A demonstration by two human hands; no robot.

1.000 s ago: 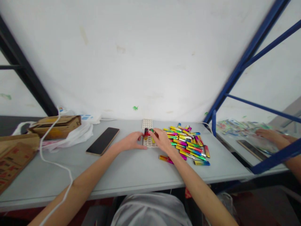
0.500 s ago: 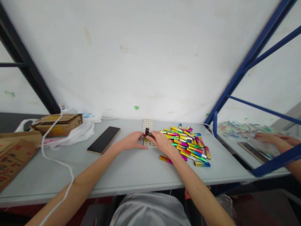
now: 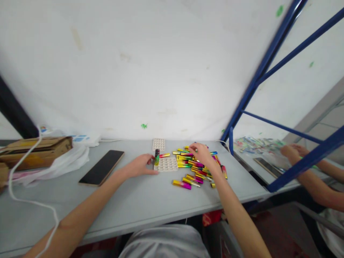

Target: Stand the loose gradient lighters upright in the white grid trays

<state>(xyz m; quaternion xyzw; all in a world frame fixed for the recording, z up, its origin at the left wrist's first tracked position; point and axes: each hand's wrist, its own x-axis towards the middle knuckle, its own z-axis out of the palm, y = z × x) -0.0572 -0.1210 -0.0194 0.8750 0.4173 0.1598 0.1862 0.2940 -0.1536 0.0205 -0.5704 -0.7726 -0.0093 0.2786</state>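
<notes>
My left hand [image 3: 141,165] rests at the left end of a white tray with rows of round holes [image 3: 168,165]. Its thumb and fingers are apart. Close by its fingertips, a green tube with a dark top [image 3: 157,157] stands upright at the tray's left side. Behind the tray lies a red and yellow tube [image 3: 165,155]. My right hand [image 3: 201,153] is over a pile of shiny coloured tubes [image 3: 197,170], its fingers curled together; what they hold, if anything, is too small to make out.
A second white holed piece [image 3: 158,144] lies near the wall. Left are a phone [image 3: 103,166], a cardboard box [image 3: 37,152], a plastic bag and a white cable [image 3: 34,203]. Blue metal bars [image 3: 249,86] stand right; beyond them are another person's hands [image 3: 291,152] and another phone.
My right hand has left the tray and moved right onto the pile. The upright tube now shows beside my left hand, which stays by the tray. The view has turned right.
</notes>
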